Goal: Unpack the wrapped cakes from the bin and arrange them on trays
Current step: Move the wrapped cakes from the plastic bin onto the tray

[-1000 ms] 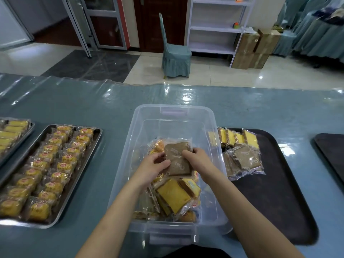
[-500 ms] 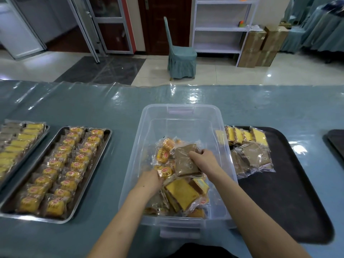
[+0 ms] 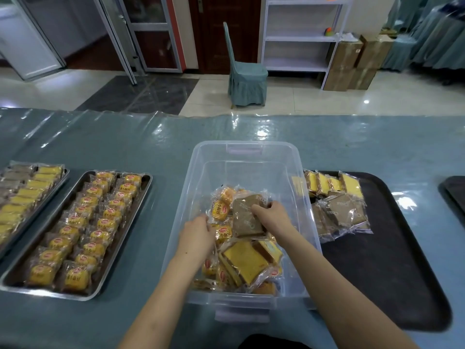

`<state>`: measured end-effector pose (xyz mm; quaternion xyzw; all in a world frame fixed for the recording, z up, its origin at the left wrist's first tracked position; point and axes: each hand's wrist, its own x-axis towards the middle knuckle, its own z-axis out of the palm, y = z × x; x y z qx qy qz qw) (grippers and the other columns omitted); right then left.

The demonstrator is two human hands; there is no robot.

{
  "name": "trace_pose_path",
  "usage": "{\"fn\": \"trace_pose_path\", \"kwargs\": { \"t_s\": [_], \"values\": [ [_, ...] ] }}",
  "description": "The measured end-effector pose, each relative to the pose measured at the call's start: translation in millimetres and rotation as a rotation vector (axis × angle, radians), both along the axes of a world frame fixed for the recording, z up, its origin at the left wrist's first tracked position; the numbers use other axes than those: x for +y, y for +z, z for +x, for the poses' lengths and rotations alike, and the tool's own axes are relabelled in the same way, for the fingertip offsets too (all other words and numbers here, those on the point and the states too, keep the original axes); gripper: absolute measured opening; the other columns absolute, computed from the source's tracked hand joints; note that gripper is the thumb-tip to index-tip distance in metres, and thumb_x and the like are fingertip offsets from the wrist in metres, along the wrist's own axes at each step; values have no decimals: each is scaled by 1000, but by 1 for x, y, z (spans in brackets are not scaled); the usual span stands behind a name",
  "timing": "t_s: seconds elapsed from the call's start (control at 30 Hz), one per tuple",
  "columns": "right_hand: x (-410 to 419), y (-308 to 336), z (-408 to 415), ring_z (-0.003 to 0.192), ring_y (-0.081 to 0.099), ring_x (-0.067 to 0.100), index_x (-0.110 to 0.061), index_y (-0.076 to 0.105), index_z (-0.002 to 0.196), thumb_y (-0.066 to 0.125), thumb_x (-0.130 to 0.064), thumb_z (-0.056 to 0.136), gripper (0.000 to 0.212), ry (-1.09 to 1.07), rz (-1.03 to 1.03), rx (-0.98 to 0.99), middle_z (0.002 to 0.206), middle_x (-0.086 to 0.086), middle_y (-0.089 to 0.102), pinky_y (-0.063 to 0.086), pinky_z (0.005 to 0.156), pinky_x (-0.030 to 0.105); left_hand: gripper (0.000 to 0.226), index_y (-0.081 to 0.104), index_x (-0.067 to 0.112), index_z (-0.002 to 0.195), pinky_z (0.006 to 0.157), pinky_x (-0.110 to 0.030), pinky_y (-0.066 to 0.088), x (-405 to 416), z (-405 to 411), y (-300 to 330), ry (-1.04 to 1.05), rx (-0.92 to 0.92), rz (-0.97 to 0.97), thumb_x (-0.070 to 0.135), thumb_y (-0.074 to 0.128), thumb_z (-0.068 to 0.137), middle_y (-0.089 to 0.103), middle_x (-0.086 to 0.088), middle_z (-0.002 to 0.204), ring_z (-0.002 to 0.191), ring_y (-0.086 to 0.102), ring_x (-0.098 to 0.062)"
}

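Head view: clear plastic bin (image 3: 297, 172) at table centre, taken as landmark. Inside the bin, toward its middle, right hand (image 3: 273, 216) clamped on the upper edge of a brown wrapped cake (image 3: 245, 217), fingers curled over the wrapper. Left hand (image 3: 197, 233) at the bin's left inner wall, among small yellow wrapped buns (image 3: 221, 209); grip state not determinable, fingertips hidden. Judged light, soft and crushable; film wrapper likely slippery and crinkly, so hold best taken across the flat faces or by the sealed wrapper edge, without squeezing the sponge. Right of the bin, dark tray (image 3: 392, 260) carrying matching brown and yellow slices. Left of the bin, metal tray (image 3: 143, 195) filled with rows of buns.
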<state>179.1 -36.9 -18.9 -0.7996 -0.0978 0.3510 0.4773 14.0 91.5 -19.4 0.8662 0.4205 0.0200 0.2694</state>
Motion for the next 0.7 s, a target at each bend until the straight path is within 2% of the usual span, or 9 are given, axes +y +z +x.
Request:
{"fn": "trace_pose_path", "kwargs": {
  "t_s": [0.03, 0.1, 0.13, 0.23, 0.3, 0.4, 0.47, 0.57, 0.7],
  "values": [
    [-1, -1, 1, 80, 67, 23, -15, 58, 94, 70, -33, 87, 23, -7, 19, 9, 88, 8, 66, 55, 67, 39, 14, 63, 14, 100, 72, -44, 57, -3, 1, 6, 27, -84, 20, 15, 50, 103, 63, 1, 78, 75, 65, -24],
    [-1, -2, 3, 90, 71, 26, -15, 59, 100, 71, -35, 85, 27, -27, 63, 43, 98, 9, 70, 61, 76, 45, 27, 64, 16, 126, 80, -46, 59, -11, 7, 19, 66, -229, 61, 14, 48, 104, 69, 1, 93, 84, 67, -21],
    [-1, -1, 4, 94, 72, 26, -15, 59, 104, 71, -35, 85, 30, -41, 91, 65, 104, 10, 72, 62, 78, 45, 36, 60, 17, 138, 88, -46, 58, -17, 12, 26, 71, -285, 69, 14, 48, 104, 71, 0, 106, 95, 67, -20],
    [-5, 3, 9, 89, 71, 23, -13, 60, 116, 73, -26, 89, 32, -107, 214, 122, 109, 13, 72, 58, 67, 34, 51, 42, 20, 158, 112, -38, 46, -42, 30, 46, 81, -370, 52, 17, 48, 107, 59, 1, 145, 129, 57, -20],
    [-12, 10, 15, 87, 73, 22, -13, 60, 119, 74, -20, 91, 32, -152, 310, 134, 108, 14, 73, 60, 64, 31, 54, 38, 21, 160, 114, -33, 39, -61, 42, 52, 50, -390, 45, 19, 50, 107, 53, 2, 153, 137, 51, -18],
    [-29, 27, 31, 81, 73, 17, -11, 60, 122, 74, -15, 92, 33, -201, 434, 135, 105, 12, 73, 57, 60, 24, 53, 42, 24, 157, 121, -30, 33, -81, 61, 57, 24, -450, 62, 20, 54, 105, 46, 6, 158, 144, 42, -11],
    [-40, 40, 42, 86, 75, 19, -13, 61, 123, 76, -15, 92, 35, -216, 514, 136, 107, 11, 74, 61, 68, 27, 51, 47, 25, 154, 121, -36, 37, -89, 72, 62, 26, -511, 73, 20, 56, 104, 43, 8, 157, 143, 43, -9],
    [-59, 54, 60, 97, 76, 26, -17, 63, 123, 80, -19, 90, 37, -228, 615, 112, 110, 12, 75, 65, 82, 41, 50, 49, 25, 152, 121, -37, 36, -106, 96, 74, -60, -541, 123, 24, 58, 103, 45, 11, 155, 143, 41, -9],
    [-93, 64, 91, 93, 75, 26, -20, 63, 125, 83, -27, 87, 43, -291, 671, 54, 110, 11, 76, 61, 73, 34, 52, 46, 28, 154, 122, -35, 31, -133, 135, 87, -185, -525, 167, 32, 53, 103, 43, 13, 157, 146, 34, -8]
  ]
}}
